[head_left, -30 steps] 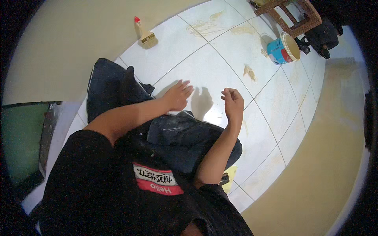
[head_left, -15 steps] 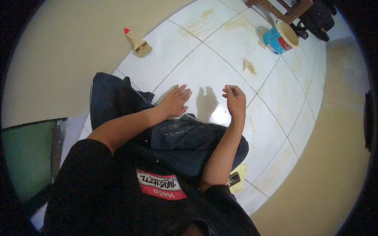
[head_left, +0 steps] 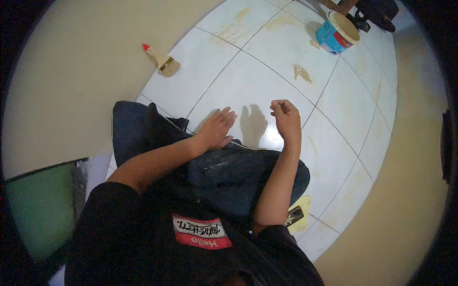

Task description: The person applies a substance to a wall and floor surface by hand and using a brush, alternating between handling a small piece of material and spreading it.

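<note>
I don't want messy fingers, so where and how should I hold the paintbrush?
Take the paintbrush by its pale handle, probably from above on the room side: its bristles point down to the floor, while the red-tipped end seems to lean against the wall.

inverted lettering [head_left: 202, 232] on black shirt [head_left: 138, 238], small print [head_left: 327, 32] on blue bucket [head_left: 334, 40]

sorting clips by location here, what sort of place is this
Probably an indoor room, perhaps with painting work going on: the white tiled floor has tan smears, and a wide brush and a blue bucket stand out.
</note>
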Tool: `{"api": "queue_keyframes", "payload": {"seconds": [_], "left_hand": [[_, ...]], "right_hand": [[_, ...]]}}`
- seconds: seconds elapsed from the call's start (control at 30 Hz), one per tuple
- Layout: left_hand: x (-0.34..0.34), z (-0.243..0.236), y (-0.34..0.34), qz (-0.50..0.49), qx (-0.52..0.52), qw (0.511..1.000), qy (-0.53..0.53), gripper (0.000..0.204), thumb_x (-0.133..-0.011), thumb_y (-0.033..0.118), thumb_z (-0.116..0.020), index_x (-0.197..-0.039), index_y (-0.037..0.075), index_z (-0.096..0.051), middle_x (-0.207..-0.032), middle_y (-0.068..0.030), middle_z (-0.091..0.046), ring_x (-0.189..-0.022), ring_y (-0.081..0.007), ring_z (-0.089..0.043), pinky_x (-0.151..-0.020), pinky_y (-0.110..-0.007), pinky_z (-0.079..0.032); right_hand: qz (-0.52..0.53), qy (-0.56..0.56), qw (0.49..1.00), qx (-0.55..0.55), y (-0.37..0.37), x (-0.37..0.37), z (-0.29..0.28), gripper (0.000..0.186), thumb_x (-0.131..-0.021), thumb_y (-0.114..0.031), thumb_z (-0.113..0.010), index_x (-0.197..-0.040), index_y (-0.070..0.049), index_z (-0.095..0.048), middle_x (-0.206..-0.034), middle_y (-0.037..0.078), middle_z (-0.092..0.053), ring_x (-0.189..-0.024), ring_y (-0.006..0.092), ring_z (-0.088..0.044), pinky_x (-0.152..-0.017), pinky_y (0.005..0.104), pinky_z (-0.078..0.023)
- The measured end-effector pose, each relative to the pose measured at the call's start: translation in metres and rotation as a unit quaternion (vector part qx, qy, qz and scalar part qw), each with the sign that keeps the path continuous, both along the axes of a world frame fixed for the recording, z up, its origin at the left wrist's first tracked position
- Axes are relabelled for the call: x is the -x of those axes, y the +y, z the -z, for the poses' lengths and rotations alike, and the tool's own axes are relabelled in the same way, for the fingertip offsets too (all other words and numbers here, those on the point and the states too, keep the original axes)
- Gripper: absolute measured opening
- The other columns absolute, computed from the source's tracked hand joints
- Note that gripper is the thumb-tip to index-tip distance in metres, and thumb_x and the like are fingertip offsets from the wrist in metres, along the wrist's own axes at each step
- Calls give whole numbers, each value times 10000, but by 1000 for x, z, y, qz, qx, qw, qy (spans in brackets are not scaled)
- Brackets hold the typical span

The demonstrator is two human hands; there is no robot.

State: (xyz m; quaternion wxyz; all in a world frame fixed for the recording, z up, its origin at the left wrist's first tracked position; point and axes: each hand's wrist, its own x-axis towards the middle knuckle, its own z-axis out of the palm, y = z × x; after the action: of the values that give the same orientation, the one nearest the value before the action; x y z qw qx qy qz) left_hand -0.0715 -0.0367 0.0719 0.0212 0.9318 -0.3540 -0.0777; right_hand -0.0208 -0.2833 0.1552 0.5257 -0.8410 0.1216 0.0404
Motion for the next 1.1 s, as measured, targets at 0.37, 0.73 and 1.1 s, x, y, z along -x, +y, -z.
{"api": "queue_keyframes", "payload": {"seconds": [0.37,0.73,1.1], "left_hand": [[-34,6,-15,-3,-6,1000,-20,719,-914,432,-550,-1422,-53,-395,-1512,-198,-373,-1452,-327,-254,-1161,-499,-253],[-57,4,-44,-21,8,998,-51,752,-920,463,-542,-1455,-27,-350,-1522,-168,-365,-1455,-336,-242,-1154,-521,-257],[-26,0,-18,25,-16,1000,-2,691,-948,441,-510,-1468,12,-357,-1542,-137,-349,-1464,-330,-230,-1170,-520,-230]], "right_hand": [[-5,15,999,29,10,3,-9,365,-901,-354,-629,-982,-5,-699,-966,191,-713,-897,318,-688,-814,393,-521],[-1,24,999,30,18,4,-26,379,-887,-369,-634,-991,-11,-703,-968,194,-714,-909,328,-692,-818,389,-528],[19,-8,1000,19,12,10,-31,349,-906,-325,-652,-1003,8,-692,-827,112,-694,-770,181,-645,-720,310,-502]]}}
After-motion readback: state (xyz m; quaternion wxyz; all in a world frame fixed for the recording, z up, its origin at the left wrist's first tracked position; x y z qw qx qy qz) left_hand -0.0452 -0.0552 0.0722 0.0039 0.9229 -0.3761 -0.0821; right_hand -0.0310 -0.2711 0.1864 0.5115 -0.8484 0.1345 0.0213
